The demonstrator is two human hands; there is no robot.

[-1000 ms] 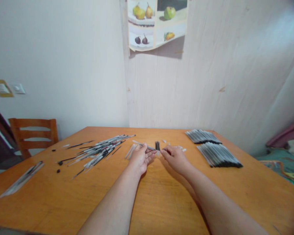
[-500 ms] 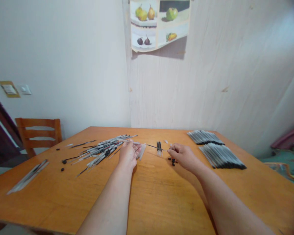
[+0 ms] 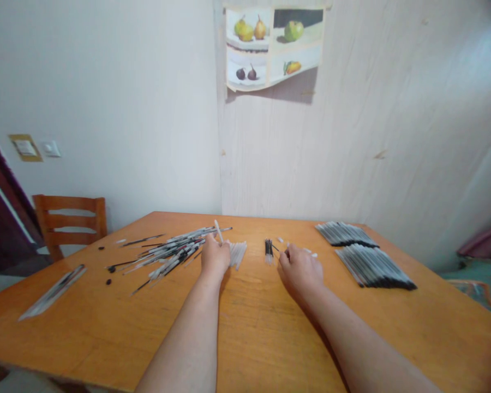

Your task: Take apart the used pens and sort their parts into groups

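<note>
My left hand is closed on a clear pen barrel, which sticks up steeply from the fingers. Just right of that hand, a row of clear barrels lies on the table. My right hand is low over the table, fingers curled downward; whatever the fingertips grip is hidden beneath the hand. A short stretch of a dark refill shows beside its fingers; whether it is held I cannot tell. Left of it lies a small bundle of black-tipped refills. Small whitish pieces lie beyond the right hand.
A loose heap of pens and refills spreads left of my left hand. Two neat rows of pens lie at the right. More barrels and black caps are at the left. A wooden chair stands beyond the table.
The barrel in my left hand has swung from nearly flat to steeply upright. My right hand has lowered over the black caps, hiding them; the refill it held stretched leftward shows only in part.
</note>
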